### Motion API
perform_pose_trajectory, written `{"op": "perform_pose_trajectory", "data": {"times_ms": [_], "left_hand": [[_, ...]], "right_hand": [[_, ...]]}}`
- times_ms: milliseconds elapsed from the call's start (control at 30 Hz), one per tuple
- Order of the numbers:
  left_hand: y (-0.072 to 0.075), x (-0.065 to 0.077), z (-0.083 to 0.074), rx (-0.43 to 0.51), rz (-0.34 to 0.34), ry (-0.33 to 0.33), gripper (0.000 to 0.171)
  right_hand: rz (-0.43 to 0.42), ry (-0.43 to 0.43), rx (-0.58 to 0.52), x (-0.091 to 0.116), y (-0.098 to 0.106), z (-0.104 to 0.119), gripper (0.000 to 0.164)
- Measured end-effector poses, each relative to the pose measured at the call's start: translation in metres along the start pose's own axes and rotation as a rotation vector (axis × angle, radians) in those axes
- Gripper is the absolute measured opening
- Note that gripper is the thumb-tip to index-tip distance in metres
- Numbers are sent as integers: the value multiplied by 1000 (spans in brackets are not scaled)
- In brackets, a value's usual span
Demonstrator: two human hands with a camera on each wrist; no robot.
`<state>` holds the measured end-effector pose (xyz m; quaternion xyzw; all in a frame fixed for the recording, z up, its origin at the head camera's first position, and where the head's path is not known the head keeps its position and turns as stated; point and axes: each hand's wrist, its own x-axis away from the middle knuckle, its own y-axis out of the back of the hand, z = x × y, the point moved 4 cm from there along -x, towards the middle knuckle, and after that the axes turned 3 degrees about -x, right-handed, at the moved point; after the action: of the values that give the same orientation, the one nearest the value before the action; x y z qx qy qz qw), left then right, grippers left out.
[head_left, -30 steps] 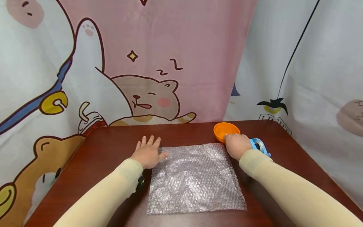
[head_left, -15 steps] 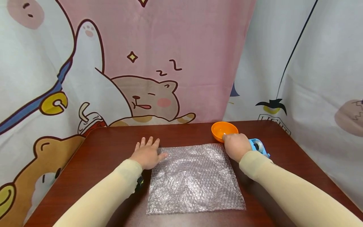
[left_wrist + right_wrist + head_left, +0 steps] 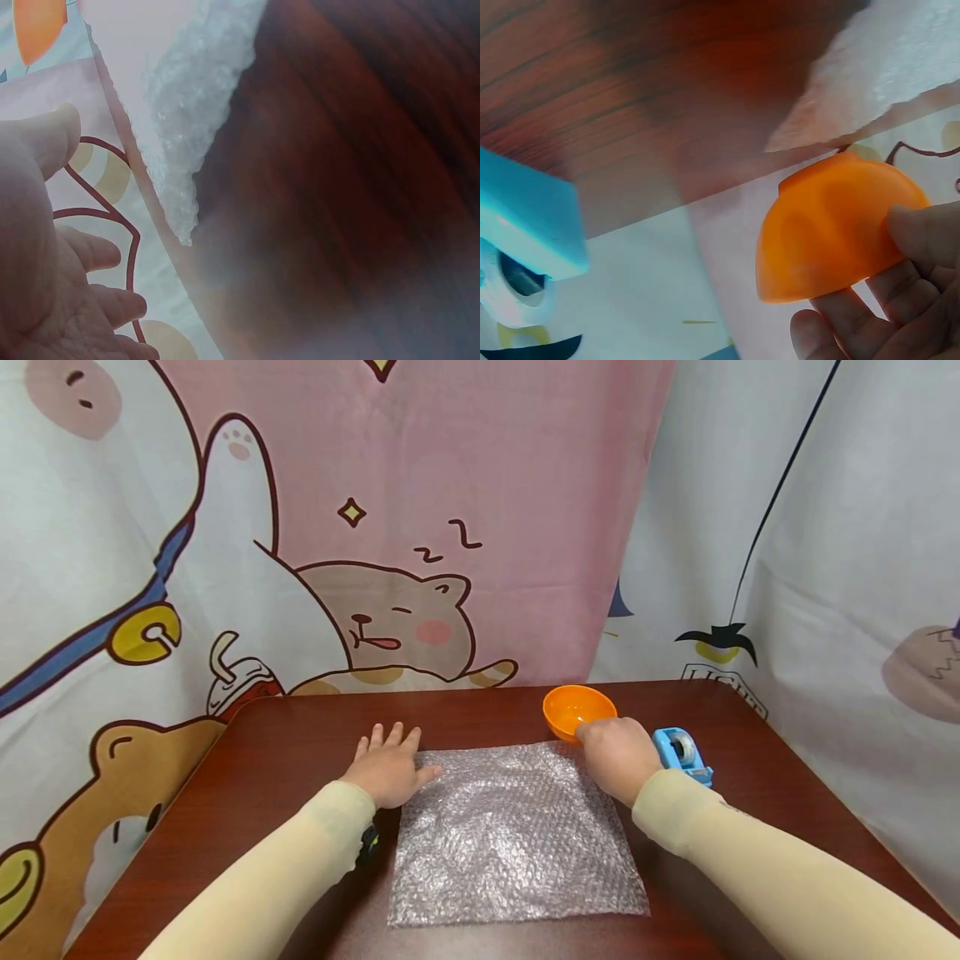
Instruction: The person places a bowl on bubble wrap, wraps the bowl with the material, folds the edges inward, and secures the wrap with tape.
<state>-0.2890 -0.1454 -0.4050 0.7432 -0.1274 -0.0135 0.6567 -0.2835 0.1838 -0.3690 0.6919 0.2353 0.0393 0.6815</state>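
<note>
An orange bowl (image 3: pixel 572 708) is gripped at its near rim by my right hand (image 3: pixel 618 756), over the far right corner of a sheet of bubble wrap (image 3: pixel 517 843). In the right wrist view the thumb lies on the outside of the bowl (image 3: pixel 832 232) and other fingers reach over its rim. My left hand (image 3: pixel 386 768) is spread flat at the far left corner of the sheet, fingers straight and apart. From the left wrist, the thumb and fingers of that hand (image 3: pixel 60 255) show extended beside the bubble wrap (image 3: pixel 187 112), holding nothing.
A light-blue tape dispenser (image 3: pixel 681 756) stands on the dark red-brown table (image 3: pixel 300 743), just right of my right hand. Behind the table hangs a curtain (image 3: pixel 525 485) with cartoon animals.
My right hand has carried the orange bowl leftward, toward the bubble wrap's far right corner. More of the tape dispenser now shows. The left hand stays in place.
</note>
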Motion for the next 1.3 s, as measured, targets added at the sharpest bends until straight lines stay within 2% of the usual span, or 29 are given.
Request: {"op": "perform_pose_trajectory", "data": {"times_ms": [400, 567, 700, 1033, 1300], "left_hand": [[2, 3, -1, -7, 6, 0, 87], [3, 5, -2, -5, 8, -2, 87], [3, 5, -3, -4, 8, -1, 86], [-1, 3, -2, -10, 19, 19, 87], [-3, 3, -1, -18, 39, 25, 88]], "right_hand": [[-68, 133, 7, 19, 13, 42, 23], [-66, 186, 8, 25, 18, 58, 20], [-98, 242, 10, 31, 22, 70, 18], [-71, 303, 5, 43, 18, 89, 15], [-108, 378, 9, 53, 17, 103, 14]]}}
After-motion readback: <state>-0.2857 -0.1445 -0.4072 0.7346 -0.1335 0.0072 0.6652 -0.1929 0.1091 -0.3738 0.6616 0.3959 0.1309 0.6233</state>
